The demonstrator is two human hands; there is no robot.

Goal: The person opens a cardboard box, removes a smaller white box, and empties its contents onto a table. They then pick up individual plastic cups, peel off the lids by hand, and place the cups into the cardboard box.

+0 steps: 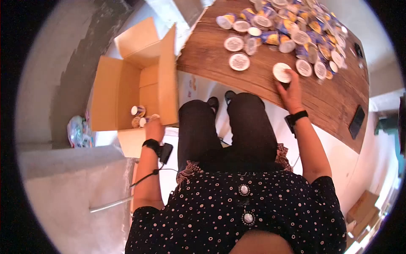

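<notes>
My right hand (292, 93) grips a small cup with a round white end (281, 72), just above the near edge of the wooden table (207, 55). Beyond it lies a heap of similar cups (313, 36), with blue and yellow sides and printed white ends. On the left, my left hand (154, 129) reaches over the near side of an open cardboard box (169, 84). Its fingers are closed around another cup (144, 122). Beside that hand, a cup with a white end (134, 110) and another cup (135, 122) lie inside the box.
A dark phone (357, 122) lies near the table's right edge, and a small black object (358, 50) sits farther back. A plastic bag (75, 132) is on the floor left of the box. My legs (247, 122) are between box and table. A cable (146, 175) hangs from my left wrist.
</notes>
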